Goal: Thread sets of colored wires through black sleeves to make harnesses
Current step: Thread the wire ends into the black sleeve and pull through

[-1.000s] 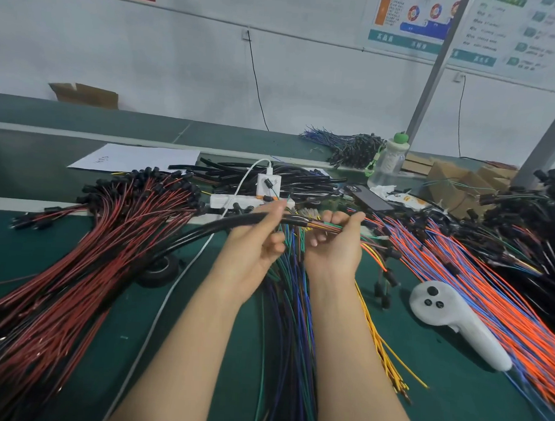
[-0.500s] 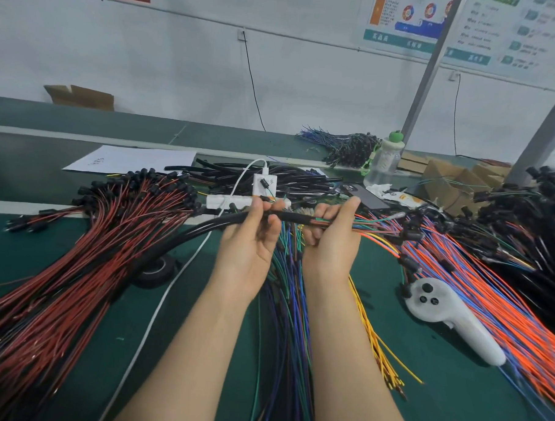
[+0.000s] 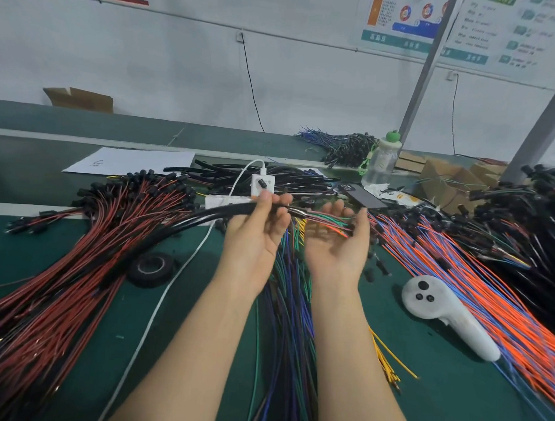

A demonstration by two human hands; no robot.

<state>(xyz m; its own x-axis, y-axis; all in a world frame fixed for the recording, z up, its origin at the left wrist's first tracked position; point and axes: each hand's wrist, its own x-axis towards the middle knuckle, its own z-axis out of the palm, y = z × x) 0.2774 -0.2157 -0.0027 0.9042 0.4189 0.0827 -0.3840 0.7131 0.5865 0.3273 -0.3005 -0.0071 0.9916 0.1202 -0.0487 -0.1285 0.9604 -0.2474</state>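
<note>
Green matting [image 3: 341, 388] covers the bench, with a white wall and posters behind it. Held up over the mat, the left hand [image 3: 256, 235] pinches a black sleeve [image 3: 206, 215] between thumb and fingertips near its open end; the sleeve sweeps away to the left of that hand. A set of colored wires [image 3: 325, 219] comes out of the sleeve's mouth and runs across to the right hand [image 3: 335, 244], which lies palm up just beside the left, fingers relaxed and thumb raised, with the wires crossing between them. Whether the thumb presses the wires is unclear. Below both wrists lies a loose bundle of blue and green wires [image 3: 289, 309]. Left of the left hand spreads a thick heap of red and black leads [image 3: 77, 249], with a roll of black tape [image 3: 151, 265] nearer the forearm. Beyond the fingertips sits a pile of spare black sleeves [image 3: 227, 173] and a white charger block [image 3: 264, 185]. Right of the right hand lie a white controller [image 3: 440, 309] and orange and blue wires [image 3: 488, 299]. Farther right and back, open cardboard boxes [image 3: 445, 186] have a few wires trailing over them, their insides hidden. A clear bottle with a green cap [image 3: 381, 160] stands upright beside them, its contents impossible to make out.
</note>
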